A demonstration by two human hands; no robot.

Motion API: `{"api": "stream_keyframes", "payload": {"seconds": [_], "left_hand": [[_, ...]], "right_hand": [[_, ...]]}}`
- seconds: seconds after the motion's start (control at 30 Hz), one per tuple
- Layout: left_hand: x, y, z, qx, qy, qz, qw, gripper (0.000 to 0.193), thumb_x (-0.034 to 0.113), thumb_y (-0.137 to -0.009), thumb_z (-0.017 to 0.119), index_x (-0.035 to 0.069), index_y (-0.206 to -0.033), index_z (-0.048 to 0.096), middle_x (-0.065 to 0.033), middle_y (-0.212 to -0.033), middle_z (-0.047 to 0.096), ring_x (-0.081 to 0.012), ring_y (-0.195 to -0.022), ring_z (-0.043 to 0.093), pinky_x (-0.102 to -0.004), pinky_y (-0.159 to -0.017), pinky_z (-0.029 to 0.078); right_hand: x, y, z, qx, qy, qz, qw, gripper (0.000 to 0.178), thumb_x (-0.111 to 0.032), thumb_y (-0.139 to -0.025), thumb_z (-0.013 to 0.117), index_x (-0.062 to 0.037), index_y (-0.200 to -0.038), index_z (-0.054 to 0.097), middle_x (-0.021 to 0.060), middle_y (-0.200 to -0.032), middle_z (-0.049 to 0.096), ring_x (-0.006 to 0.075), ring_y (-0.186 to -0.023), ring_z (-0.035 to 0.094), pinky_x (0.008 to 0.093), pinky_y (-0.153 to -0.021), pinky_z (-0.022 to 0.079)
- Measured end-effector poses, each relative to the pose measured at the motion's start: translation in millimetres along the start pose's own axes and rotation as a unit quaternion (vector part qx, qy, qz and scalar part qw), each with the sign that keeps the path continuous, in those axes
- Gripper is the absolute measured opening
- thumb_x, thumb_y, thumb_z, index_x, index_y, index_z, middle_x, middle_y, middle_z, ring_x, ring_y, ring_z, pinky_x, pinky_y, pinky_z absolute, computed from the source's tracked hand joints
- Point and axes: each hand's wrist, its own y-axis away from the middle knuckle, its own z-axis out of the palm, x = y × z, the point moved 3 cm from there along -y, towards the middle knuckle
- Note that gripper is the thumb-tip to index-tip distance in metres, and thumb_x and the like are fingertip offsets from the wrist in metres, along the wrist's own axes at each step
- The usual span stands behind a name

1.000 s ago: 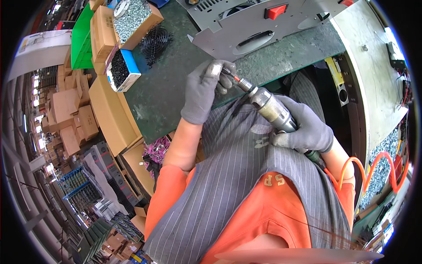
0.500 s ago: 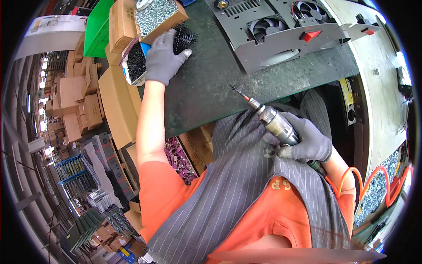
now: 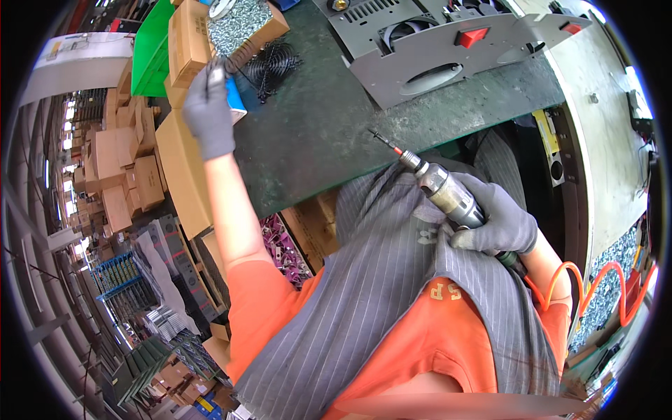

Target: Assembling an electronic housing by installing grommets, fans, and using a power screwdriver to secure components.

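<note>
My left hand (image 3: 209, 115), in a grey glove, is closed at the far left of the table. Its fingertips pinch the edge of a black wire fan guard (image 3: 241, 56), seen partly edge-on. More black wire fan guards (image 3: 276, 66) lie on the table just right of it. My right hand (image 3: 500, 217), also gloved, is wrapped around a power screwdriver (image 3: 448, 192) with an orange coiled hose, held over my lap. Its bit points up and left, toward the table. A grey metal chassis (image 3: 406, 73) with fans (image 3: 408, 29) and a red switch (image 3: 472, 37) stands at the far side.
A cardboard box of small screws (image 3: 238, 28) sits beyond my left hand, with a green bin (image 3: 150, 56) beside it. An open carton (image 3: 189, 161) stands along the dark table's (image 3: 308, 150) left side. Purple parts (image 3: 283, 248) fill a box below the edge.
My left hand has drawn back to the left from the pile and closed, lifting a fan guard. The screwdriver has shifted slightly right. The view has moved, so the chassis appears higher.
</note>
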Motion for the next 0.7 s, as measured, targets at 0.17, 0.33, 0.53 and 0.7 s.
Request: {"api": "stream_keyframes", "payload": {"seconds": [0.17,0.33,0.53,0.7], "left_hand": [[84,33,-44,-0.254,0.254,-0.306,0.882,0.027,0.020,-0.089,0.057,-0.003,-0.097,0.068,-0.0016,-0.087,0.066,-0.0072,-0.076,0.056,-0.0208,-0.069,0.044],[151,62,-39,-0.344,0.358,-0.204,0.844,0.018,0.011,-0.086,0.062,-0.004,-0.094,0.067,-0.0022,-0.077,0.063,-0.0088,-0.069,0.054,-0.0236,-0.063,0.044],[198,72,8,-0.142,0.272,0.027,0.951,0.017,0.015,-0.085,0.064,0.000,-0.091,0.066,-0.0087,-0.070,0.059,-0.0162,-0.060,0.054,-0.0270,-0.060,0.044],[228,62,20,-0.137,0.265,0.091,0.950,0.016,0.015,-0.084,0.065,0.001,-0.091,0.067,-0.0095,-0.068,0.057,-0.0192,-0.058,0.053,-0.0284,-0.058,0.044]], "right_hand": [[6,25,-10,0.038,-0.052,-0.018,0.998,0.081,-0.027,-0.059,0.081,-0.0001,-0.127,0.045,0.0065,-0.088,0.063,0.0145,-0.081,0.061,0.0288,-0.077,0.048],[11,56,-20,0.089,-0.055,-0.009,0.994,0.095,-0.044,-0.055,0.083,0.0034,-0.128,0.044,0.0047,-0.088,0.061,0.0112,-0.075,0.058,0.0267,-0.070,0.047],[24,88,-31,0.171,-0.051,-0.063,0.982,0.085,-0.029,-0.060,0.080,0.0022,-0.129,0.043,0.0084,-0.095,0.062,0.0166,-0.085,0.061,0.0305,-0.081,0.048],[28,99,-36,0.208,-0.061,-0.068,0.974,0.084,-0.026,-0.059,0.082,0.0029,-0.129,0.044,0.0117,-0.107,0.059,0.0187,-0.098,0.057,0.0305,-0.089,0.044]]}}
